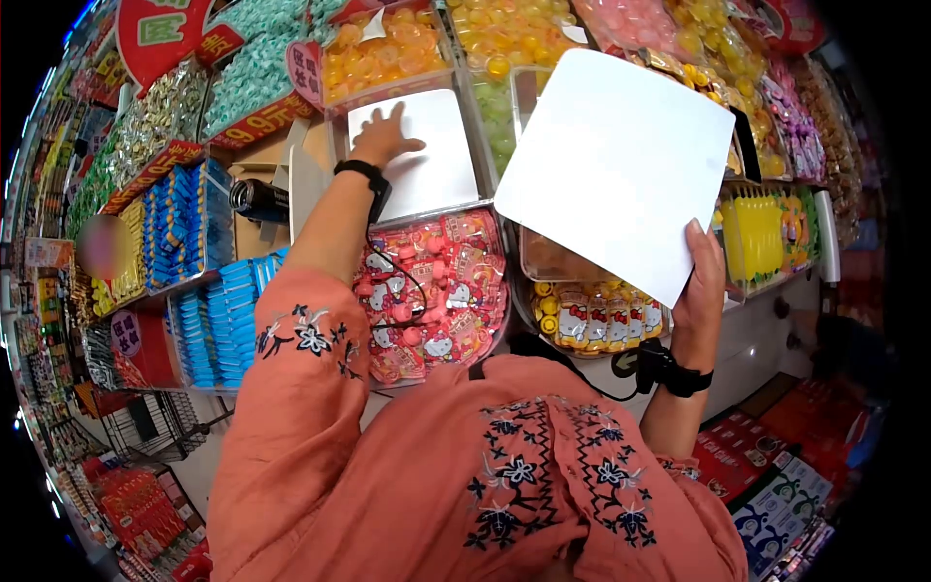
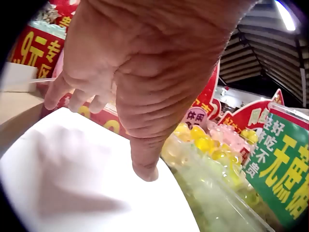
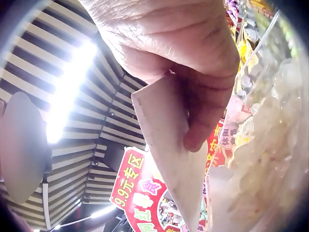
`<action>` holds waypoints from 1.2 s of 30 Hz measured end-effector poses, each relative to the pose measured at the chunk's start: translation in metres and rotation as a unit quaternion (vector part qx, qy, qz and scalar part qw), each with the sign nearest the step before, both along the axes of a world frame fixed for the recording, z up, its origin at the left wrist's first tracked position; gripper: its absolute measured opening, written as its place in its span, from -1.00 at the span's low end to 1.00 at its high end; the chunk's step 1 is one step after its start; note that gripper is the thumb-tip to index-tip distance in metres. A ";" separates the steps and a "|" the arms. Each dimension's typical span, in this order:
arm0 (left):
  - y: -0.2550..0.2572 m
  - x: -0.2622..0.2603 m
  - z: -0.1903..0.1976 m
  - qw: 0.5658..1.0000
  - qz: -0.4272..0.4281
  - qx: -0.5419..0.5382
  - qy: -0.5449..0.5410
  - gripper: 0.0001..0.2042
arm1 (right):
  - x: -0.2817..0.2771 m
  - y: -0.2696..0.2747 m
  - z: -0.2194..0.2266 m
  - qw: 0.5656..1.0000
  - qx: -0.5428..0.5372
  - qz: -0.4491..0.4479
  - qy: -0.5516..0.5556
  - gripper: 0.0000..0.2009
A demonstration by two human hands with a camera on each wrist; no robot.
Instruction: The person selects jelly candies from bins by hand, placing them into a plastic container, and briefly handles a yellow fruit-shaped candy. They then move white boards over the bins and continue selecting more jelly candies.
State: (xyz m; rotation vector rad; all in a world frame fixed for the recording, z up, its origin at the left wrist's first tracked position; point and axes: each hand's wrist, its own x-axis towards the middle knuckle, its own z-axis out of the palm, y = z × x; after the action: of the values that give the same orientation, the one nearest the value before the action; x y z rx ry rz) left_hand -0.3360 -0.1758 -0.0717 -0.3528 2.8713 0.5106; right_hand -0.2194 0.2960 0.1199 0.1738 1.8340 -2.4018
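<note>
My left hand (image 1: 384, 139) is spread over a white board (image 1: 441, 165) lying inside a clear bin at the upper middle of the head view. In the left wrist view its fingers and thumb point down at the white surface, straight and apart, with a shadow cast below. My right hand (image 1: 705, 276) grips a second white board (image 1: 621, 165) by its near right corner, thumb on the upper face. That board is tilted over the candy bins to the right. From the right wrist, the board (image 3: 169, 135) shows edge-on, with fingers curled behind it.
Pink candy packets (image 1: 436, 291) fill the bin nearest my body. Yellow packets (image 1: 596, 315) lie beneath the held board. Orange jelly cups (image 1: 383, 58) are behind the left bin. A dark bottle (image 1: 257, 199) stands at left, near blue packets (image 1: 228, 315). A shopping cart (image 1: 145, 427) is lower left.
</note>
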 end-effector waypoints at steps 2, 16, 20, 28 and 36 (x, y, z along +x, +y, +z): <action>0.022 -0.010 0.003 0.999 -0.028 -0.007 -0.023 0.05 | 0.001 0.001 0.001 1.000 0.001 0.004 -0.009 -0.61; 0.080 -0.025 -0.005 0.996 -0.013 -0.047 -0.076 0.11 | -0.007 0.007 -0.028 0.999 -0.008 -0.015 -0.043 -0.59; 0.079 -0.031 0.015 0.994 -0.016 -0.017 -0.111 0.04 | -0.010 0.010 -0.035 0.999 0.010 -0.021 -0.043 -0.59; 0.016 -0.010 0.008 0.982 0.071 -0.138 -0.111 0.12 | -0.008 0.010 -0.036 0.998 -0.024 -0.023 -0.057 -0.62; 0.019 0.003 0.020 0.971 0.056 -0.192 -0.131 -0.05 | -0.016 0.014 -0.040 0.998 -0.008 -0.007 -0.065 -0.59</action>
State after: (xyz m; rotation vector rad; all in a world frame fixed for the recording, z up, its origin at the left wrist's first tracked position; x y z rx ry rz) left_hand -0.3328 -0.1565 -0.0512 -0.5955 2.6844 -0.0811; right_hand -0.2356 0.3099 0.0797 0.3346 1.7613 -2.3521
